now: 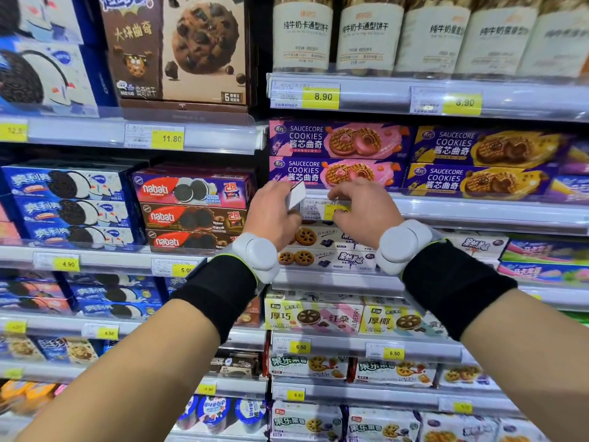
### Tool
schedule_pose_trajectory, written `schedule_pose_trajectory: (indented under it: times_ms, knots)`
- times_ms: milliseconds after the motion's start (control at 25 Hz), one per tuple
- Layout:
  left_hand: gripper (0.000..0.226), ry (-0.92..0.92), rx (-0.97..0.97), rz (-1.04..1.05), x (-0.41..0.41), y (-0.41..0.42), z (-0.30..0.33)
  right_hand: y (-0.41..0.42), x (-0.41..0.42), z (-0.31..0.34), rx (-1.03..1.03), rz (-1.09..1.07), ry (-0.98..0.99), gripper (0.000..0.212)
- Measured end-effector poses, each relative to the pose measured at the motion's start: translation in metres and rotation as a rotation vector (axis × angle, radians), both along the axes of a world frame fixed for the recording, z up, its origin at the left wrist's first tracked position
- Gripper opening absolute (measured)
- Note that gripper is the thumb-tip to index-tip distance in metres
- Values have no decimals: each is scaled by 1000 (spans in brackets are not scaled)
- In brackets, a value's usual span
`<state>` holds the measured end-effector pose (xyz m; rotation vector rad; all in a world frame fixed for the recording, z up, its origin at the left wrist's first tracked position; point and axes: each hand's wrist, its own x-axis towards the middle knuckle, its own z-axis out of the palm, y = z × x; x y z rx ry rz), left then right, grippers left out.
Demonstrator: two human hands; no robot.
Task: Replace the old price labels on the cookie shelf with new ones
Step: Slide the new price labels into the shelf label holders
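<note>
Both hands point(318, 212) crowd one price label point(322, 209) (cookie boxes point(334, 172) above).

Both forearms raised, left grip point(273, 209) fingers curled closed, right grip point(363, 209) fingertips pinching forward

Yellow-and-white price label point(325, 209), purple-and-pink cookie boxes point(334, 156), black wristbands point(220, 290) with grey-white discs point(258, 255).

We find a retail shop, its biscuit aisle: tiered shelves point(478, 215) stacked with boxed cookies point(338, 141) and Nabati packs point(191, 189), each shelf's front edge carrying yellow price labels point(167, 138) such as 11.80 and 8.90
</note>
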<state>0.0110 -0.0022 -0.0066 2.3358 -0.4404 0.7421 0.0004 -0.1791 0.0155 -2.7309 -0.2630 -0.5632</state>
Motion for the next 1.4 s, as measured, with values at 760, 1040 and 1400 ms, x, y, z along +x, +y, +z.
schedule_pose_trajectory:
  times_ms: [760, 1040, 1400]
  knots:
    - [9, 471, -633, -339, -32, -34, 9, -25, -32, -2, 395, 31, -48, 21]
    - [5, 566, -569, -489, -37, -51, 3, -35, -40, 6, 614, 212, -62, 11]
    - [26, 610, -507, -503, -42, -77, 1, -63, -39, -4, 603, 109, -108, 2]
